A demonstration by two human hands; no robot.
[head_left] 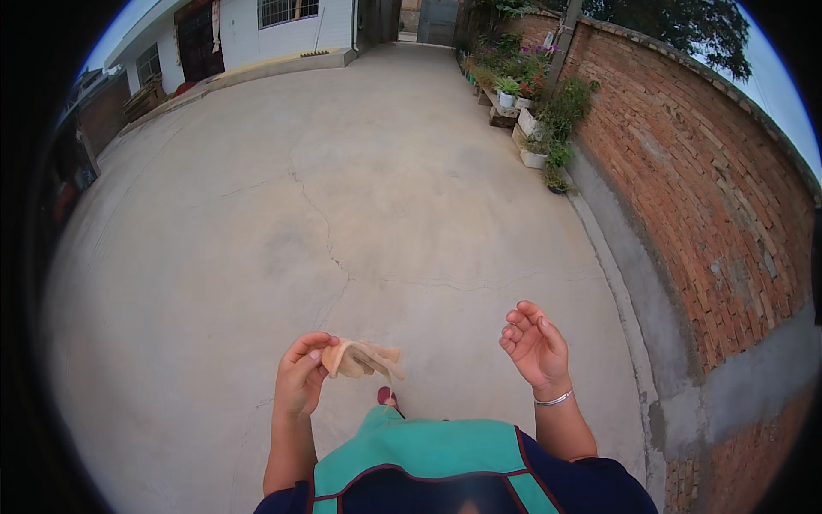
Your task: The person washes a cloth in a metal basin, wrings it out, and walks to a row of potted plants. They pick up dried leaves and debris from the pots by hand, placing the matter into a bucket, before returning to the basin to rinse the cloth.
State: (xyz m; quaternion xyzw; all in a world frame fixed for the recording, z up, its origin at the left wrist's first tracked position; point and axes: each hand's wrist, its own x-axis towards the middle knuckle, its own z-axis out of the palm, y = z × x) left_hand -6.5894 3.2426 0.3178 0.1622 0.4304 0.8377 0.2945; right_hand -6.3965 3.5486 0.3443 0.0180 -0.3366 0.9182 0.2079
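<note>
My left hand (301,375) pinches the edge of a crumpled beige cloth (358,358) between thumb and fingers. The cloth sticks out to the right in limp folds, with finger-like ends and a thin strand hanging down; whether it is a glove I cannot tell. My right hand (539,349) is raised in the air to the right, palm turned up, fingers loosely curled and apart, with nothing in it. A silver bracelet (554,399) circles that wrist. Both hands are held in front of my green apron (437,445), apart from each other.
Cracked concrete ground (214,214) spreads ahead. A brick wall (685,163) runs along the right, with potted plants (531,120) at its far part. A white building (248,38) with a raised step stands far left, and a grey gate (438,21) at the back.
</note>
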